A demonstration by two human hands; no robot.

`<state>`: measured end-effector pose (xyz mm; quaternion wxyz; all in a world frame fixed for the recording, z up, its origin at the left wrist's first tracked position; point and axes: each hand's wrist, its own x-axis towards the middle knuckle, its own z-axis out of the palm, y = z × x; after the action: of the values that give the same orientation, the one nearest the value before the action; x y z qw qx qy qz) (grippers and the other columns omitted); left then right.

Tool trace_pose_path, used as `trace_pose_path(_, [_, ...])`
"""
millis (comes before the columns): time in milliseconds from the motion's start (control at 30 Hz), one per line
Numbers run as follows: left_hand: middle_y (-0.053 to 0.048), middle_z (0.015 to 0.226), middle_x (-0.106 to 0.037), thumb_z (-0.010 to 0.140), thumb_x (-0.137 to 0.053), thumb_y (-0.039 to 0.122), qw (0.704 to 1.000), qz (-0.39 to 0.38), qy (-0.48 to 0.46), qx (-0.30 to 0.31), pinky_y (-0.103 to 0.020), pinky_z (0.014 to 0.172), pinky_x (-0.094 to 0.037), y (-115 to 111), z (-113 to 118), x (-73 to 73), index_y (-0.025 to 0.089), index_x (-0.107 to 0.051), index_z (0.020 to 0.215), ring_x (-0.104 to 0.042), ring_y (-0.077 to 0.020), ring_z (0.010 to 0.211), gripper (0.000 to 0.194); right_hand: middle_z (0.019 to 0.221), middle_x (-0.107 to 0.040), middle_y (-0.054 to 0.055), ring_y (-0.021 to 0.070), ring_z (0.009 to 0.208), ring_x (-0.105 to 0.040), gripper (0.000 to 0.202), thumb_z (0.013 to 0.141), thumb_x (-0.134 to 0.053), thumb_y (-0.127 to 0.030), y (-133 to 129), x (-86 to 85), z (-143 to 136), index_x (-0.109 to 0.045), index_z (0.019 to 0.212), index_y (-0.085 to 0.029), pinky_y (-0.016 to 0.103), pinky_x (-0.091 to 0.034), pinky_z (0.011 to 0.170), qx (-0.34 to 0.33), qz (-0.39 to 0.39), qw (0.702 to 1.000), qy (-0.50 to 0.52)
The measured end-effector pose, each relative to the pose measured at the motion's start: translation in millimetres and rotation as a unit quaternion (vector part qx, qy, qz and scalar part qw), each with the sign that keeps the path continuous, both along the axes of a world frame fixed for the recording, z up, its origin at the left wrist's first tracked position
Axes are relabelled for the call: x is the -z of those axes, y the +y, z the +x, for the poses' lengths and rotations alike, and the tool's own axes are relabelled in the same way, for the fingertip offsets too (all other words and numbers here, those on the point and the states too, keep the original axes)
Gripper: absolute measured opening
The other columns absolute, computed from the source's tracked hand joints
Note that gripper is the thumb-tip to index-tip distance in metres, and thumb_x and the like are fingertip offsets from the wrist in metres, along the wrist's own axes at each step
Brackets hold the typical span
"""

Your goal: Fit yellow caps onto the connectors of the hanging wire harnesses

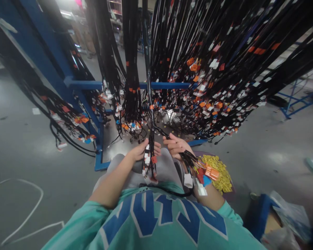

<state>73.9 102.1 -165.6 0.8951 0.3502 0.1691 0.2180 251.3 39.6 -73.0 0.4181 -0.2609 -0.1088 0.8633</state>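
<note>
Teal shirt up front, both hands on a forked black harness

Shirt [164, 218] fills 6 o'clock; big blue white-edged lettering, foreshortened, can't read it reliably. Connector tags too small to read.

Harness [152, 119] comes down from 12 to center, orange band on it, forks above the lap. Left hand [138, 152], 7 o'clock: fingers behind left branch [147, 158], thumb beside it. Can't tell if it's gripping. Right hand [177, 147], 5 o'clock: closed on right branch [189, 158]; its connectors, including an orange one [211, 172], hang over the forearm.

Hidden: branch section inside right fist; harness top cut off by frame. Background blurred.

Around: blue rack [83, 85] from 10 o'clock, crossbar behind harness. Dense hanging bundles [219, 86] at 2 block the view behind. Yellow pieces [216, 170] at 4, partly covered by right-branch connectors. Clear plastic bag [289, 208] further out, same bearing.
</note>
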Motion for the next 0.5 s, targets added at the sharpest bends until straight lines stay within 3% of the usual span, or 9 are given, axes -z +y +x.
trace_pose_path(133, [-0.016, 0.077, -0.067, 0.070, -0.060, 0.046, 0.995, 0.000, -0.042, 0.094, -0.036, 0.074, -0.046, -7, -12, 7.2, 0.006, -0.057, 0.100, -0.064, -0.0266, 0.079, 0.050, 0.056, -0.028, -0.009, 0.0022, 0.034, -0.013, 0.036, 0.094, -0.015, -0.029, 9, 1.0, 11, -0.045, 0.089, -0.010, 0.007, -0.016, 0.025, -0.007, 0.041, 0.997, -0.062])
trace_pose_path(267, [-0.015, 0.075, -0.068, 0.061, -0.067, 0.047, 0.989, -0.039, -0.076, 0.123, -0.043, 0.078, -0.044, -21, -17, 16.9, 0.006, -0.058, 0.098, -0.064, -0.0295, 0.080, 0.056, 0.057, -0.025, -0.009, 0.0027, 0.036, -0.012, 0.033, 0.094, -0.018, -0.027, 24, -3.1, 14, -0.045, 0.088, -0.010, 0.007, -0.014, 0.026, -0.001, 0.082, 0.993, -0.081])
trace_pose_path(367, [-0.012, 0.073, -0.068, 0.056, -0.066, 0.054, 0.987, -0.083, -0.109, 0.085, -0.045, 0.071, -0.047, -34, -13, 13.7, 0.010, -0.060, 0.093, -0.065, -0.0281, 0.071, 0.057, 0.057, -0.026, -0.009, 0.0016, 0.035, -0.014, 0.034, 0.094, -0.018, -0.026, 35, -6.1, 11, -0.047, 0.087, -0.010, 0.006, -0.015, 0.027, 0.006, 0.089, 0.994, -0.066])
trace_pose_path(500, [-0.009, 0.069, -0.067, 0.069, -0.050, 0.058, 0.981, -0.142, -0.127, -0.027, -0.035, 0.058, -0.049, -40, -4, -16.0, 0.012, -0.059, 0.097, -0.064, -0.0222, 0.059, 0.055, 0.054, -0.026, -0.009, 0.0004, 0.033, -0.015, 0.039, 0.094, -0.013, -0.027, 47, -2.6, 9, -0.048, 0.084, -0.010, 0.006, -0.014, 0.027, 0.014, 0.096, 0.993, -0.070])
